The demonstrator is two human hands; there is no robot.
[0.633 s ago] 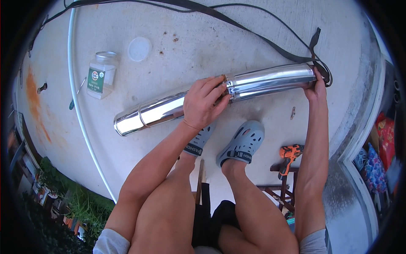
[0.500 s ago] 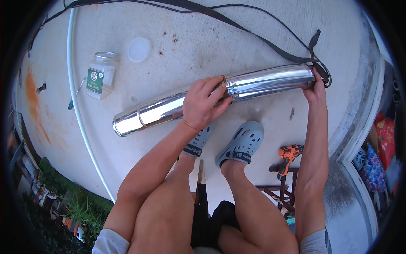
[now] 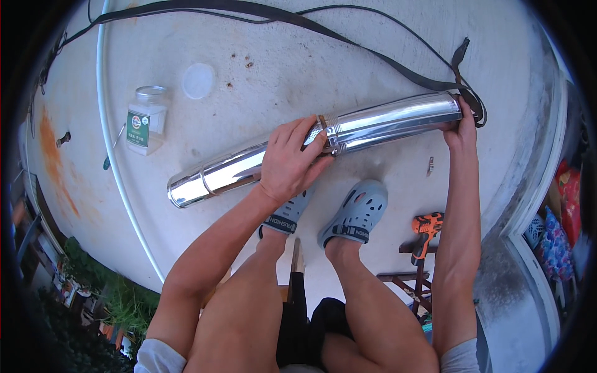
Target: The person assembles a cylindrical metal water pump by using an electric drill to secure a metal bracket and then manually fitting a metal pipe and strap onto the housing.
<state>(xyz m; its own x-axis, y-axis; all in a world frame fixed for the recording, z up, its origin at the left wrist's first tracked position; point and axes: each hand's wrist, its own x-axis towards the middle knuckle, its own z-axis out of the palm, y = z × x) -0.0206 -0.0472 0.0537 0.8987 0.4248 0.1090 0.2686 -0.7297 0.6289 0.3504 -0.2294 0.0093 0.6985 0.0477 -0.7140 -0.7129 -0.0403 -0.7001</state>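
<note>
A long, shiny stainless-steel submersible pump (image 3: 398,121) lies aslant on the concrete, its left end nearer me. My left hand (image 3: 292,154) is curled over its middle from above, beside the joint. A small perforated metal strip (image 3: 314,133) shows by the fingers of that hand. At the far right end my right hand (image 3: 461,127) grips the pump's tip, thumb side up, with part of the fingers hidden behind it. A flat black cable (image 3: 373,55) runs up from the ground to that same end and loops beside the right hand.
An orange cordless drill (image 3: 428,224) rests on a dark wooden stool (image 3: 420,283). A small metal piece (image 3: 430,165) lies near the right forearm. To the left are a clear jar (image 3: 148,121), a round lid (image 3: 199,81), a screwdriver (image 3: 115,146) and a white pipe (image 3: 118,168).
My left hand has shifted slightly left along the pump, and more of the perforated strip shows. My right hand stays at the end. The view has moved a little.
</note>
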